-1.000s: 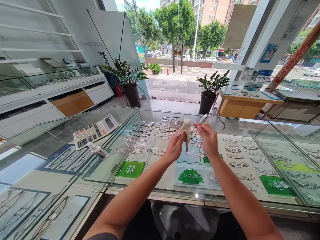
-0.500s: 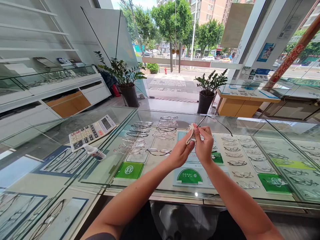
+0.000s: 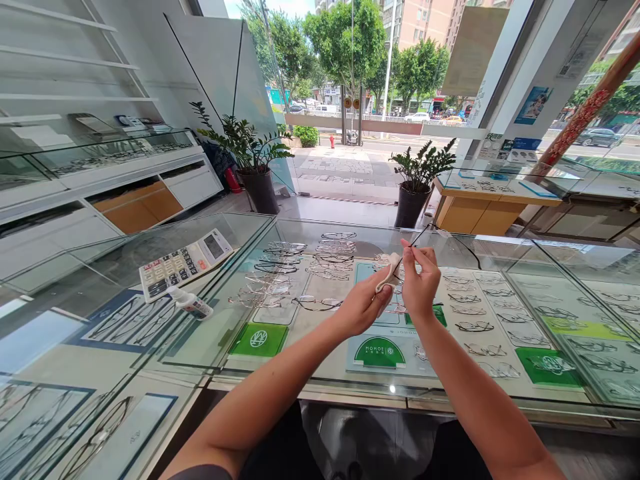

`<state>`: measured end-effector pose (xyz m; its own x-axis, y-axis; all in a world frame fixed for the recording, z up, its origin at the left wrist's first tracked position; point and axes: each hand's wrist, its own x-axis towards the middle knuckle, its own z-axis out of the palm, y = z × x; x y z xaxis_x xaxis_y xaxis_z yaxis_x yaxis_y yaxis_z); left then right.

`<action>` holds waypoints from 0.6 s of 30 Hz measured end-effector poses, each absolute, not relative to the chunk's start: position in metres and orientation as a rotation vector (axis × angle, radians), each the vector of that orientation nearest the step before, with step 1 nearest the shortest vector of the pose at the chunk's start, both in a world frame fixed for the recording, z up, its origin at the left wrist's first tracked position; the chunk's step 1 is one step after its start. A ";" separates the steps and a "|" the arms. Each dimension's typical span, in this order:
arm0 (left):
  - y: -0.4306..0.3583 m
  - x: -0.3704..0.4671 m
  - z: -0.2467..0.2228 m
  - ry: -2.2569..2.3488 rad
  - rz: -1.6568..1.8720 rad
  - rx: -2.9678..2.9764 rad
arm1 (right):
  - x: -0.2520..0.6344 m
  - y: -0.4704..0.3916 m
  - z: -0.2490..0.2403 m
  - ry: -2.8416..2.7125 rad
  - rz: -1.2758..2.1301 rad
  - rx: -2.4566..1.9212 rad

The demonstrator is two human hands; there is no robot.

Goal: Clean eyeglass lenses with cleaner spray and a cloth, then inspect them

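My left hand (image 3: 363, 303) is closed on a pale folded cloth (image 3: 387, 280), which lies around the tip of one temple arm of a pair of eyeglasses (image 3: 423, 233). My right hand (image 3: 421, 283) pinches that same dark temple arm farther along. The other arm of the glasses reaches out to the right beyond my fingers. Both hands are raised over a glass display counter (image 3: 320, 373). On the glass to their left lie several rows of eyeglasses (image 3: 334, 257), with a dark-rimmed pair (image 3: 317, 305) nearest my left wrist.
A calculator (image 3: 185, 263) and a small white bottle (image 3: 193, 305) sit on the counter's left part. Green cards (image 3: 259, 340) and more frames (image 3: 475, 327) show under the glass. Beyond the counter stand two potted plants (image 3: 413, 200) before a glass door.
My right hand has shifted right, drawing the glasses away from my left hand. More of the temple arm shows between the cloth and my right fingers.
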<state>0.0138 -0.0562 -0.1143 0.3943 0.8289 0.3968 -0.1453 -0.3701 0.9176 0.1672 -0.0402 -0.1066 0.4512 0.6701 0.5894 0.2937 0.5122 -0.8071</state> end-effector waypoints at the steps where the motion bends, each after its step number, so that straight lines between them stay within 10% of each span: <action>1: -0.053 0.012 -0.116 0.613 1.175 1.673 | 0.171 -0.038 -0.106 -1.106 0.300 -1.052; 18: -0.015 0.004 -0.123 0.513 1.312 0.662 | 0.184 -0.028 -0.106 -1.226 0.806 -0.804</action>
